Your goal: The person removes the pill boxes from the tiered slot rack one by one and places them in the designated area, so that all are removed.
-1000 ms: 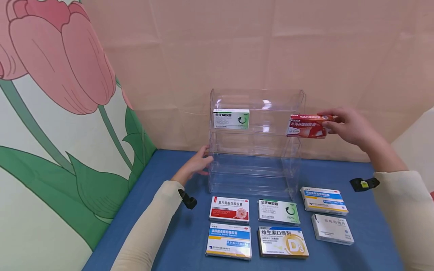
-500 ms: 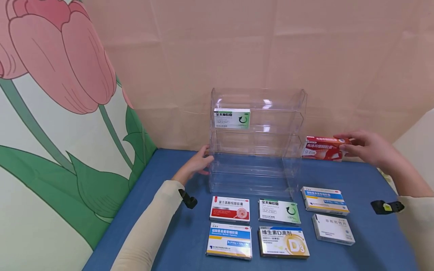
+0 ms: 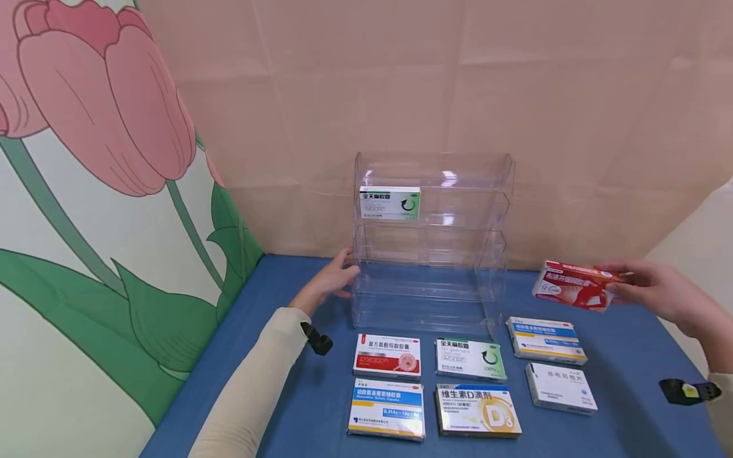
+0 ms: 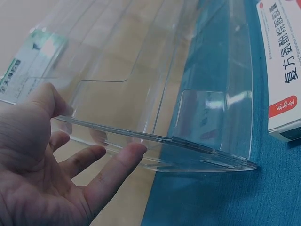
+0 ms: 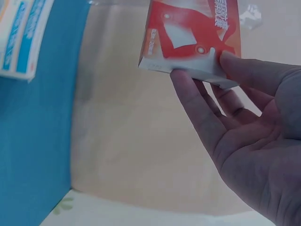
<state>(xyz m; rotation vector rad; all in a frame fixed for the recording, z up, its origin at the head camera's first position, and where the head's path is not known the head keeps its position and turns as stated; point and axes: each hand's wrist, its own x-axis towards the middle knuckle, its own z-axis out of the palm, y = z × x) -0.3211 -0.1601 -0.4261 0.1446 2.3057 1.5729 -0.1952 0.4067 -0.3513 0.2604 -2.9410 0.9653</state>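
Note:
My right hand (image 3: pixel 658 289) pinches a red-and-white medicine box (image 3: pixel 575 286) by its right end, holding it above the table to the right of the rack. The right wrist view shows the thumb on the printed face of this medicine box (image 5: pixel 193 35) and fingers beneath its end. A clear acrylic tiered rack (image 3: pixel 429 280) stands at the back. My left hand (image 3: pixel 329 277) touches the rack's left side with spread fingers. In the left wrist view, fingertips of the left hand (image 4: pixel 61 169) meet the clear side panel. A green-and-white medicine box (image 3: pixel 390 203) sits on an upper tier, at left.
Several boxes lie before the rack: a red-and-white box (image 3: pixel 387 355), a green-and-white box (image 3: pixel 469 358), two blue-and-white boxes (image 3: pixel 385 409) (image 3: pixel 546 340), a yellow-and-white vitamin D box (image 3: pixel 478 410) and a plain white box (image 3: pixel 561 388). A beige cloth (image 3: pixel 515 83) hangs behind.
My right hand has carried the red-and-white medicine box from the rack's upper right side down and to the right. The left hand has stayed at the rack's left side.

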